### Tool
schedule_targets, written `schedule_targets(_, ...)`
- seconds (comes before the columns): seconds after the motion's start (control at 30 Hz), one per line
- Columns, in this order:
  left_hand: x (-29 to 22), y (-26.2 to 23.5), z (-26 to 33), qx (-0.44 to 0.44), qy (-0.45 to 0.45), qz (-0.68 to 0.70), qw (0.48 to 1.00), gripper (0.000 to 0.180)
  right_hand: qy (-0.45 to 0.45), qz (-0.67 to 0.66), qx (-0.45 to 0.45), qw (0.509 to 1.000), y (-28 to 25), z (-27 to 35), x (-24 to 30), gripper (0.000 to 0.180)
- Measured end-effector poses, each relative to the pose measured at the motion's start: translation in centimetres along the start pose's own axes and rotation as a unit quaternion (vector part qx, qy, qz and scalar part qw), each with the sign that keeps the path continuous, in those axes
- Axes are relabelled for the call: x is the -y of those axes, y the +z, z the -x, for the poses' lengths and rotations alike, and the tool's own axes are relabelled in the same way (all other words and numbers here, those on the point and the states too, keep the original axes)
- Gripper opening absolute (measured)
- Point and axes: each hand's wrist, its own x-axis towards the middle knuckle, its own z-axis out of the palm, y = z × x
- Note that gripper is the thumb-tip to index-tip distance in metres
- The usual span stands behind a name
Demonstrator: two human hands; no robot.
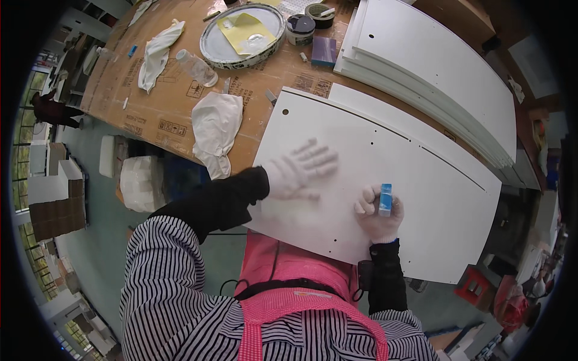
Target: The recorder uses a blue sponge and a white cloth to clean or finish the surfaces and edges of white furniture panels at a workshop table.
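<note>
A large white panel (pixel 421 228) with small drilled holes and a dark slot near its far edge lies in front of me. My left hand (pixel 304 171), in a white glove, rests over the panel's left part with the fingers spread; it is slightly blurred. Farther right, my right hand (pixel 380 222), gloved too, is closed round a small blue block (pixel 385 200) with white dust on it. The block is held up between thumb and fingers, so its underside is hidden.
Behind on the cardboard-covered table (pixel 174 108) are a white cloth (pixel 217 123), a clear bottle (pixel 197 68), a round lid (pixel 211 42) with a yellow sheet (pixel 241 30) and a dark-topped tub (pixel 300 29). White panels (pixel 415 36) are stacked at far right. A person (pixel 54 110) stands far left.
</note>
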Motion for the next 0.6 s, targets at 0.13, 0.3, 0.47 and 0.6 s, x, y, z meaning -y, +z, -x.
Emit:
schedule_targets(0.13, 8.5, -2.3, 5.0, -0.067, -0.243, -0.163, 0.954, 0.077, -0.006, 0.02, -0.023, 1.0, -0.4, 0.0, -0.2, 0.043)
schedule_targets(0.3, 12.5, -0.4, 16.0, -0.19, -0.51, -0.405, 0.735, 0.067, -0.027, 0.042, -0.047, 0.998, 0.3, -0.5, -0.3, 0.044)
schedule_targets(0.47, 11.3, -3.4, 15.5, -0.1, -0.617, -0.036, 0.78, 0.058, -0.034, 0.06, -0.065, 0.996, -0.1, -0.2, 0.6, 0.045)
schedule_targets(0.6, 2.0, -11.7, 6.9, -0.205, -0.384, 0.014, 0.9, 0.035, -0.111, 0.045, -0.054, 0.991, -1.5, 3.5, 5.4, 0.039)
